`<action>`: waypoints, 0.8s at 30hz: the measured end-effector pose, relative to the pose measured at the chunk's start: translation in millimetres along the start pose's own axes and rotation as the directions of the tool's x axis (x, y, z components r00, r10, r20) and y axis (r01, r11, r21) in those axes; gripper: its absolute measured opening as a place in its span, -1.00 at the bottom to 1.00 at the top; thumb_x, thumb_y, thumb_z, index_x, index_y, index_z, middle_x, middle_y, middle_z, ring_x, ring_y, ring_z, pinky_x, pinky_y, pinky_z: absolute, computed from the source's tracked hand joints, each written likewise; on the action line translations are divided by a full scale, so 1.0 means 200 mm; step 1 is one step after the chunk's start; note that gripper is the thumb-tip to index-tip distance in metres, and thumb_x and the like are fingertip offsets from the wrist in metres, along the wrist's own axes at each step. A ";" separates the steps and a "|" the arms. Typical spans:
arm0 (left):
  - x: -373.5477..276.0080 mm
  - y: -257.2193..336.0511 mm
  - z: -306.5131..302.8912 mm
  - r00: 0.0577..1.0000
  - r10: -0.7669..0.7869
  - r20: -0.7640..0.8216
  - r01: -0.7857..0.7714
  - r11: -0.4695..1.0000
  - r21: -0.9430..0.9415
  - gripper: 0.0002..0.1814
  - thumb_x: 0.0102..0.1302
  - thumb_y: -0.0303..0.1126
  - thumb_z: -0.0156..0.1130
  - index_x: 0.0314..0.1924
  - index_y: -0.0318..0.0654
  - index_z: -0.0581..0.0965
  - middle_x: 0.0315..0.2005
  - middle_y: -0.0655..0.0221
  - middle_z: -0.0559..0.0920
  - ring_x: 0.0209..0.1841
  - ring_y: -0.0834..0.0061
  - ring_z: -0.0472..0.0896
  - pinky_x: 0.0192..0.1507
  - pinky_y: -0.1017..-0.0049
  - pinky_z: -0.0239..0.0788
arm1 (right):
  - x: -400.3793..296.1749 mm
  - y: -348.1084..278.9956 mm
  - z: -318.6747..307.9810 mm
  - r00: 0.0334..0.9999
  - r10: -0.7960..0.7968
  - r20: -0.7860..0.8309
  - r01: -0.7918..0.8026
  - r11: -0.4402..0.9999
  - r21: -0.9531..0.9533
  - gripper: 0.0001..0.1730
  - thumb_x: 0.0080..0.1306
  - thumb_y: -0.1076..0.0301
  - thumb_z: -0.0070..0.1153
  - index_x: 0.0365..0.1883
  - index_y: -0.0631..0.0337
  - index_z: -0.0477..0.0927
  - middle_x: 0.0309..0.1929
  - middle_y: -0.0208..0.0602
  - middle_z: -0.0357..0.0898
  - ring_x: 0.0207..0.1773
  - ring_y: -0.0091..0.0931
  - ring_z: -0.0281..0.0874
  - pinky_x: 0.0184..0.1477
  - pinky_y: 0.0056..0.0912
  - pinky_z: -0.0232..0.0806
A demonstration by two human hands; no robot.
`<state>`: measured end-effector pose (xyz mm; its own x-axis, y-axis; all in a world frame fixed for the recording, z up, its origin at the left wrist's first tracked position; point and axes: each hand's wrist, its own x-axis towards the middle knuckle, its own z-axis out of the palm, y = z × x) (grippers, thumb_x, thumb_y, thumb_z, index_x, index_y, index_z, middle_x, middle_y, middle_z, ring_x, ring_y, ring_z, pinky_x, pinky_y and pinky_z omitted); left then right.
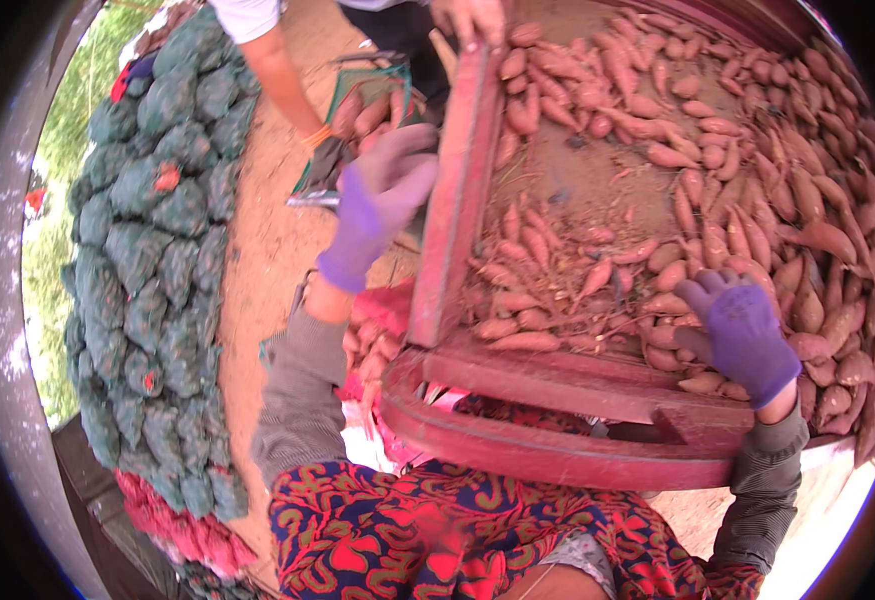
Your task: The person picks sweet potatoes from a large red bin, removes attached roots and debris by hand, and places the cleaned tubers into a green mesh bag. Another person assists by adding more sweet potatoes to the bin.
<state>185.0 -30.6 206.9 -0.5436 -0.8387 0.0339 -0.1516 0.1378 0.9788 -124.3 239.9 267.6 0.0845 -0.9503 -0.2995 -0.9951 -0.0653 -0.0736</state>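
Observation:
My left hand, in a purple coated glove, is raised just left of the red metal side rail of a cart bed. Its thumb and fingers are apart, and no object shows between them. In the bed, my right hand, gloved alike, rests palm down on the heap of sweet potatoes. Its fingers spread over several roots at the heap's near edge; the palm side is hidden. Beyond my left hand is a green mesh bag with sweet potatoes in its mouth.
A co-worker's gloved hand is at the mesh bag; their other hand touches the cart rail. Filled green net sacks are stacked at left, with red sacks below. A curved red bar crosses before my body. Sweet potatoes fill a red bag.

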 end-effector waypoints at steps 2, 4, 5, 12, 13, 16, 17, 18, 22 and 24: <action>0.27 0.03 0.30 0.979 0.073 0.192 -0.129 0.946 0.297 -0.53 0.26 -0.30 0.34 0.12 -0.40 0.53 -0.21 0.25 0.71 -0.09 0.53 0.68 -0.07 0.52 0.51 | -0.02 0.02 0.05 0.997 -0.003 -0.073 0.000 0.999 -0.044 -0.57 0.17 0.07 0.25 -0.08 0.08 0.50 -0.13 -0.22 0.50 -0.07 -0.23 0.48 -0.03 -0.14 0.29; 0.52 -0.23 0.48 0.924 0.008 0.383 -0.221 0.829 0.514 -0.38 0.24 -0.16 0.38 0.19 -0.42 0.48 -0.04 0.10 0.68 0.02 0.29 0.67 0.06 0.38 0.48 | -0.03 0.00 0.07 0.993 -0.006 -0.122 -0.002 0.998 -0.065 -0.60 0.18 0.06 0.24 -0.12 0.07 0.48 -0.15 -0.23 0.49 -0.09 -0.26 0.47 -0.05 -0.15 0.28; 0.64 -0.31 0.56 0.916 -0.050 0.398 -0.234 0.739 0.632 -0.37 0.22 -0.13 0.37 0.18 -0.42 0.49 -0.02 0.04 0.67 0.03 0.21 0.67 0.05 0.33 0.49 | -0.03 0.01 0.07 0.990 0.001 -0.143 -0.012 0.997 -0.078 -0.61 0.18 0.06 0.24 -0.14 0.07 0.48 -0.16 -0.24 0.48 -0.10 -0.27 0.46 -0.07 -0.15 0.28; 1.13 -1.03 0.86 0.977 -0.147 0.153 -0.101 0.309 0.946 0.02 0.14 -0.12 0.31 0.52 -0.16 0.01 0.34 -0.15 0.34 0.31 -0.12 0.41 0.25 0.12 0.34 | -0.05 0.04 0.03 0.994 0.078 -0.071 -0.090 0.979 -0.183 -0.82 0.26 0.27 0.05 -0.23 0.14 0.51 -0.28 -0.25 0.50 -0.16 -0.36 0.49 -0.13 -0.18 0.32; 1.12 -1.02 0.87 0.975 -0.166 0.147 -0.105 0.235 0.966 0.13 0.13 -0.12 0.32 0.55 0.00 -0.18 0.43 -0.15 0.18 0.38 -0.18 0.30 0.30 0.13 0.31 | -0.05 0.04 0.03 0.996 0.075 -0.058 -0.083 0.983 -0.165 -0.82 0.26 0.28 0.04 -0.23 0.14 0.52 -0.30 -0.26 0.50 -0.17 -0.36 0.49 -0.13 -0.18 0.33; 1.07 -0.98 0.94 0.912 -0.407 0.042 0.039 0.189 0.981 -0.19 0.19 -0.18 0.24 0.45 -0.12 0.24 0.46 0.05 0.20 0.36 -0.11 0.35 0.34 0.11 0.25 | -0.04 0.04 0.06 0.996 0.080 -0.043 -0.086 0.983 -0.162 -0.84 0.26 0.27 0.05 -0.25 0.13 0.52 -0.32 -0.29 0.50 -0.20 -0.37 0.50 -0.14 -0.19 0.34; 1.09 -1.00 0.92 0.855 -0.517 0.039 0.081 0.207 0.975 -0.26 0.19 -0.18 0.25 0.39 -0.13 0.34 0.43 0.07 0.26 0.33 -0.11 0.40 0.32 0.12 0.28 | -0.05 0.04 0.07 0.996 0.078 -0.032 -0.082 0.985 -0.152 -0.84 0.26 0.27 0.05 -0.26 0.13 0.52 -0.32 -0.29 0.51 -0.19 -0.37 0.50 -0.14 -0.20 0.34; 1.09 -1.03 0.92 0.783 -0.620 0.048 0.115 0.222 0.968 -0.32 0.19 -0.19 0.25 0.34 -0.14 0.43 0.41 0.10 0.32 0.29 -0.11 0.45 0.31 0.13 0.31 | -0.05 0.03 0.07 0.997 0.077 -0.007 -0.077 0.987 -0.138 -0.84 0.26 0.27 0.05 -0.26 0.12 0.51 -0.32 -0.30 0.50 -0.19 -0.37 0.50 -0.14 -0.21 0.34; 0.79 -1.17 0.92 0.885 -0.384 0.262 -0.137 0.322 0.937 -0.43 0.10 -0.05 0.40 0.12 -0.05 0.63 -0.10 0.13 0.71 0.04 0.12 0.65 0.12 0.24 0.43 | -0.05 0.05 0.03 0.998 0.053 -0.021 -0.056 0.984 -0.168 -0.84 0.25 0.27 0.04 -0.25 0.11 0.51 -0.31 -0.32 0.50 -0.19 -0.38 0.51 -0.15 -0.24 0.33; 0.75 -1.03 0.86 0.719 -0.389 0.577 -0.180 0.697 0.694 -0.47 0.10 -0.04 0.42 0.09 -0.01 0.65 -0.21 0.16 0.74 -0.10 0.17 0.70 0.00 0.28 0.48 | -0.06 0.04 0.02 0.999 0.037 -0.035 -0.043 0.982 -0.184 -0.84 0.26 0.27 0.04 -0.24 0.09 0.51 -0.30 -0.33 0.50 -0.18 -0.39 0.51 -0.15 -0.27 0.32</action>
<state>-7.3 -94.9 -24.2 -0.8077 -0.3523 -0.4727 -0.5808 0.6129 0.5357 -133.4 251.9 265.7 0.0460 -0.9621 -0.2687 -0.9901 -0.0796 0.1154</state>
